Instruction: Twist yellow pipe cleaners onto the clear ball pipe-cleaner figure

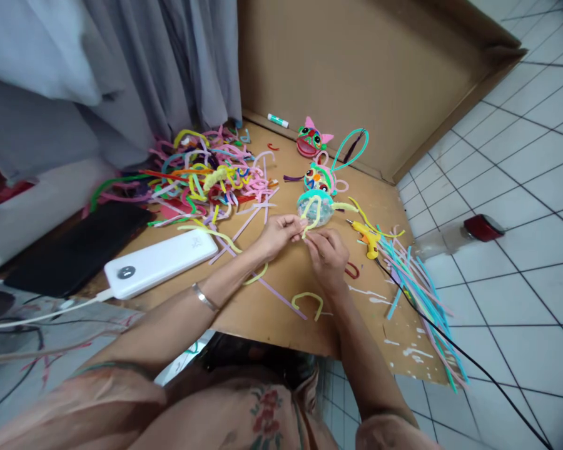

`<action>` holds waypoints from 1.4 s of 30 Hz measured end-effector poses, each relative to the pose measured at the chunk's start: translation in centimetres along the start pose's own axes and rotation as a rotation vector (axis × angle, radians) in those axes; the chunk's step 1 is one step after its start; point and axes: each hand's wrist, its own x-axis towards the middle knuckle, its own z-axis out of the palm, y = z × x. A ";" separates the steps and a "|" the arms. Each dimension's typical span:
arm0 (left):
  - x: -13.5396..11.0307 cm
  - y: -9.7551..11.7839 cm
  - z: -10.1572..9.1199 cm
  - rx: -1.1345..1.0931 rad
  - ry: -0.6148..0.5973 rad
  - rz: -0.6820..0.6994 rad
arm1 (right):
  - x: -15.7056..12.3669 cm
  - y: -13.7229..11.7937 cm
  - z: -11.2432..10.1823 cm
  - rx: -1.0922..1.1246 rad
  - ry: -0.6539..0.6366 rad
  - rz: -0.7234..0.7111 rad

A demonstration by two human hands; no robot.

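A pipe-cleaner figure (316, 206), with a teal top, a clear bead-filled body and yellow-green limbs, rests on the cardboard sheet (281, 281). My left hand (278, 234) pinches one of its yellow-green pipe-cleaner strands from the left. My right hand (327, 253) pinches the same strand's lower end just below the figure. Both hands meet at the figure's front.
A tangled heap of coloured pipe cleaners (201, 178) lies at the back left. Two finished figures (312, 139) stand behind. A yellow glue gun (368, 240) with a black cord and straight pipe cleaners (417, 287) lie right. A white power bank (162, 262) sits left. A glue stick (278, 120) lies by the cardboard wall.
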 end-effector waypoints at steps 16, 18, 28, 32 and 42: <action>0.0 -0.9 0.1 -0.036 -0.095 -0.061 | 1.0 -1.2 1.0 0.125 0.224 0.402; -0.1 -0.9 0.2 -0.029 -0.108 -0.063 | 0.5 -1.3 1.3 0.192 0.229 0.500; -0.2 -1.2 -0.2 0.095 -0.196 -0.019 | -0.1 -0.1 1.1 0.644 0.117 0.624; -0.2 -1.0 -0.2 0.148 -0.191 0.004 | 0.2 -0.2 0.8 0.660 0.096 0.602; -0.7 -0.5 -0.2 0.205 -0.200 0.047 | 0.1 0.1 0.6 0.675 0.069 0.619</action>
